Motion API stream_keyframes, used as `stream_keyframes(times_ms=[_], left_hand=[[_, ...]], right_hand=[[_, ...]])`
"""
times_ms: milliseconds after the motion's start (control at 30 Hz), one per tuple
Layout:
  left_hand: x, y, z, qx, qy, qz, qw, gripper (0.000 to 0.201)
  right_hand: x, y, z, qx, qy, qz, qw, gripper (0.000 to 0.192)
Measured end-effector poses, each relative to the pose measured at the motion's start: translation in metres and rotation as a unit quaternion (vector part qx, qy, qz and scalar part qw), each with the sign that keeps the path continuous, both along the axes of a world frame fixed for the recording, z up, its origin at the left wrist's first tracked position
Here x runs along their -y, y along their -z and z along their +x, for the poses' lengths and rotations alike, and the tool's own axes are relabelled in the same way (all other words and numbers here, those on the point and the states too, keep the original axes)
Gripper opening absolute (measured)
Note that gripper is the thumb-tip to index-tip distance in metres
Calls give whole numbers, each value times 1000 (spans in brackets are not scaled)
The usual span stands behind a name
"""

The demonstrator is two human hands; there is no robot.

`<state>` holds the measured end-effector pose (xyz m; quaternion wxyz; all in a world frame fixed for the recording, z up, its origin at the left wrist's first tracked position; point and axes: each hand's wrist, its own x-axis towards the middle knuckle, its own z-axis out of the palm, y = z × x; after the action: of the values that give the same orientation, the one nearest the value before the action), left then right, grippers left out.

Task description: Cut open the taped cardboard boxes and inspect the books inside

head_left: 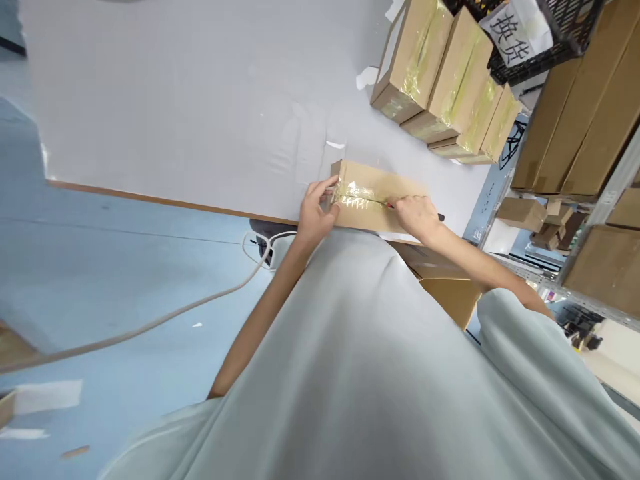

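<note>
The left hand (314, 217) holds with bent fingers the taped end of a flat cardboard box (375, 193) at the tabletop (200, 100) edge. The right hand (417, 217) is closed on a thin tool at the tape seam. At 1 o'clock stand four taped boxes (445, 73); a label (513, 30) reads "换货".
</note>
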<state>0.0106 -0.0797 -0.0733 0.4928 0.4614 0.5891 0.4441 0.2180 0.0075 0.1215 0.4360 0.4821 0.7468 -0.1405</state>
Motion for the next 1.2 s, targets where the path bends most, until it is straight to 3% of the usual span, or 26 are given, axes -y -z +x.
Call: stream_keyframes(times_ms=[200,367,533,700,967,1067,1200], left_hand=[[6,11,8,-6,-75,8,997,60],[2,14,12,-26,-90,12,996,52],[-8,1,18,-72,-92,7,993,40],[-16,-15,34,-117,-125,6,985,33],[-11,-15,34,-127,-119,-14,985,44],[-9,-11,31,-121,-123,-9,985,46],[-11,-5,33,-105,-135,-32,985,42]], right_hand=[[10,-11,92,15,44,57,997,40],[17,1,125,-17,52,66,996,40],[25,-7,127,-47,38,53,997,45],[36,-20,101,-116,23,38,992,42],[24,6,60,-188,39,30,981,45],[27,11,70,-145,76,33,986,46],[45,7,107,-85,121,48,988,42]])
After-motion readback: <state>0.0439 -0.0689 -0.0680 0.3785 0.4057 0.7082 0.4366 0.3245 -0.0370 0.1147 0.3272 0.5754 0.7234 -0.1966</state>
